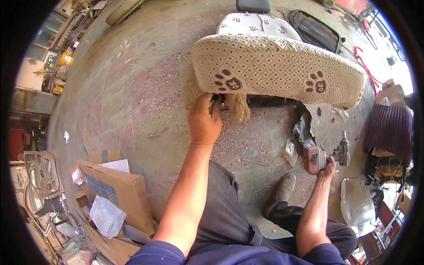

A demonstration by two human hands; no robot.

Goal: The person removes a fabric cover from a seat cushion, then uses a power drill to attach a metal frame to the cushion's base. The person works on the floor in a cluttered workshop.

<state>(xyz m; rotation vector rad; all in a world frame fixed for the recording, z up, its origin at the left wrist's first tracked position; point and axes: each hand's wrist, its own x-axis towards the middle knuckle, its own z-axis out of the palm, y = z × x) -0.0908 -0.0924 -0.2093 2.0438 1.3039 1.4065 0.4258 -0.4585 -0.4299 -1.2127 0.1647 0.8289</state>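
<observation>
A vehicle seat (278, 66) in a cream quilted cover with dark paw prints rests on the floor in front of me, its grey headrest (254, 5) at the far end. My left hand (205, 121) reaches to the seat's front left lower edge. Its fingers are closed around a small dark part there, too hidden to name. Beside them hangs a crumpled yellowish plastic wrap (239, 108), and a dark metal rail (271, 101) shows under the cushion. Low on the right, my right hand (327, 170) grips a cordless impact wrench (344, 152) with a red battery, its nose pointing away from me.
Cardboard boxes (117, 190) stand at lower left. Black plastic sheeting (304, 128) and a clear bag (290, 152) lie near the wrench, with a thin rod (255, 162) left of them. A purple ribbed cover (388, 130) and a black frame (317, 31) are at right.
</observation>
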